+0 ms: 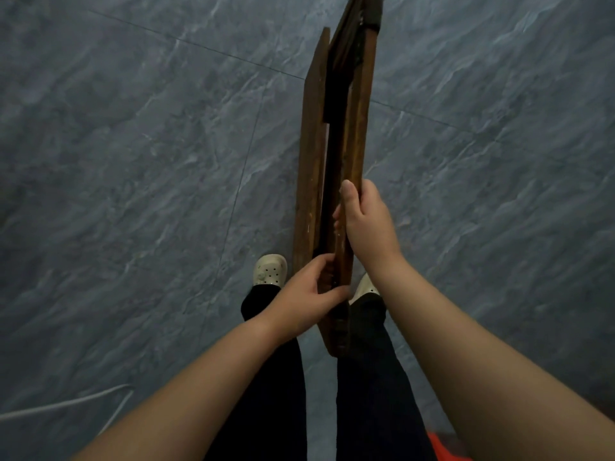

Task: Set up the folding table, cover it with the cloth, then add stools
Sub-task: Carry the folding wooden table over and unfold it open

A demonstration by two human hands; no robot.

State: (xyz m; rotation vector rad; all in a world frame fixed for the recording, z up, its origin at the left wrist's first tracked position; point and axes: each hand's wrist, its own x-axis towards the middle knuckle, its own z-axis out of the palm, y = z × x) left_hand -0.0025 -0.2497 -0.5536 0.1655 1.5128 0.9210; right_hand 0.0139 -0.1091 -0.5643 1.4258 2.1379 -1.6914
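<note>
Looking down, I see the folding table edge-on and still folded flat, held upright between my feet above the grey tiled floor. Its far end runs out past the top of the frame, where something dark wraps one corner; I cannot make out what. The gap between the wooden panels is in deep shadow, so any legs or hinges are hard to tell apart. I also cannot tell whether the lower edge touches the floor.

My right hand grips the right-hand panel from the outside, thumb lying straight along its top edge, the fingers curled round and mostly hidden behind the wood. My left hand is lower and nearer to me, fingers and thumb curled round the near end of the same panel.

My left shoe shows plainly; the right shoe is mostly covered by table and wrist. A white cable crosses the lower left, and something red is cut off at the bottom edge.
</note>
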